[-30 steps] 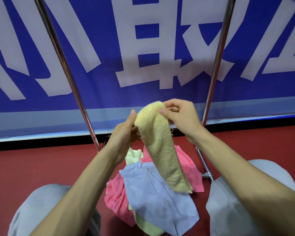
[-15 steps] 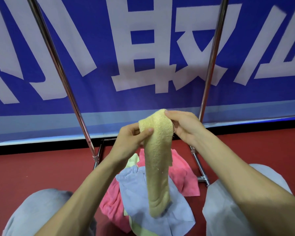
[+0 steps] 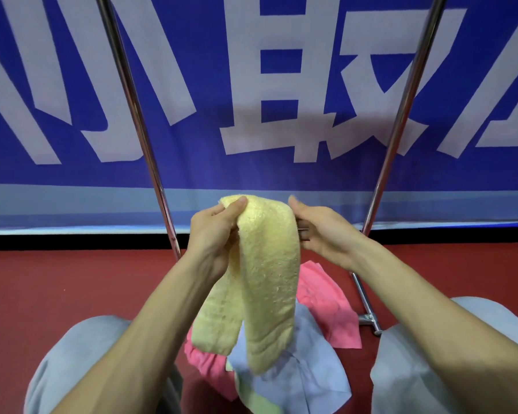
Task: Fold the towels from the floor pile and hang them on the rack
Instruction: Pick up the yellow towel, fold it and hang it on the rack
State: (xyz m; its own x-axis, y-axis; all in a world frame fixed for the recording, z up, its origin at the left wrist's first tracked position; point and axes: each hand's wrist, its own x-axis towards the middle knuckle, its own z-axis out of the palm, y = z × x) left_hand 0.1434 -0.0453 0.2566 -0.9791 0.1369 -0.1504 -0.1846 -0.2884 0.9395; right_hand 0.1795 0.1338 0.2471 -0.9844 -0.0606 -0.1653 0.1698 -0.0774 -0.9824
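Pinching the top fold of the yellow towel (image 3: 269, 279) with the left hand (image 3: 213, 231), thumb on top, fingers curled round. Right hand (image 3: 326, 231) just beside the towel's right edge, thumb straight; cannot tell whether its fingers pinch the cloth. Two loose flaps hanging above the floor pile: pink towel (image 3: 329, 309), blue towel (image 3: 308, 380), green towel (image 3: 262, 405), between grey knees (image 3: 72, 369). Behind, two shiny poles of the rack (image 3: 401, 115), with wide open room between them. Red floor (image 3: 57, 288) on both sides.
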